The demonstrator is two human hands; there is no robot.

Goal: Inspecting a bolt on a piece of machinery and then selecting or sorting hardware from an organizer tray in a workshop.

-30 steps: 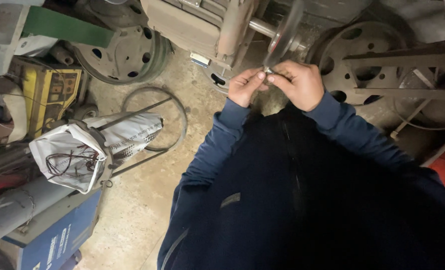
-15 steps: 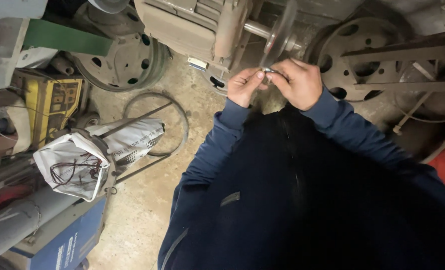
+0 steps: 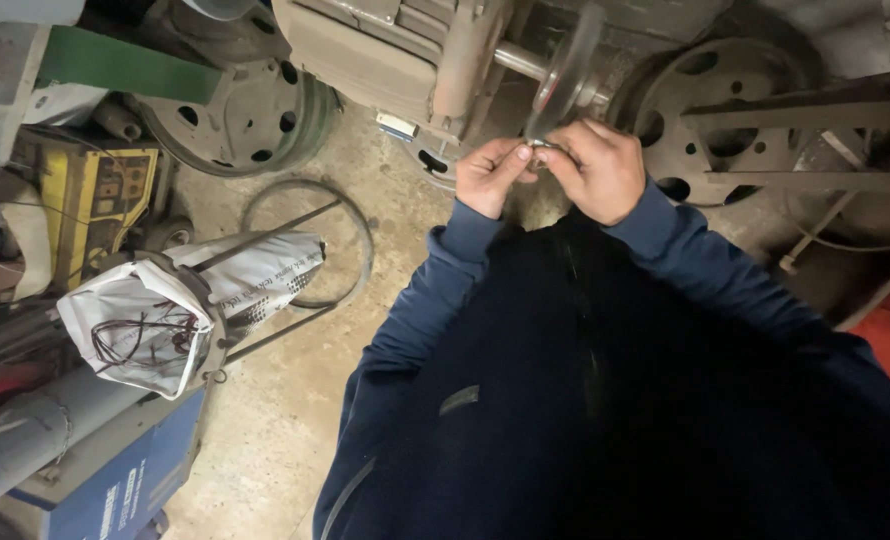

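— Moved since a second ago? Hardly: both hands kept at the same spot under the spinning-looking grey disc wheel [image 3: 565, 70] on the steel shaft of the beige bench motor [image 3: 405, 50]; view drifted a little, white paper-wrapped bundle on the wire stand [image 3: 165, 310] sitting lower left as before.

— Left hand [image 3: 493, 175]?

— Closed to a narrow pinch, thumb and forefinger tips pressed on a small shiny metal piece [image 3: 542, 146].

— Right hand [image 3: 597, 170]?

— Curled over, fingers bent tight, gripping the same small piece from the other side. Fingertips of both nearly touching. Exact shape of the piece too small to tell.

— Where, relative to the wheel?

— Just below its lower edge, touching or nearly so; impossible to say which.

— Risks?

— Probably knuckles or fingertips brushing the wheel, given so little metal to grip. Possibly the piece snatched and flung, then lost on the cluttered concrete floor [image 3: 295, 400] among the dark metal ring [image 3: 310, 240] and old pulley wheels. Loose blue sleeve [image 3: 445, 270] close to the shaft too, a snag hazard if turning. Whether turning, unclear from the blur.
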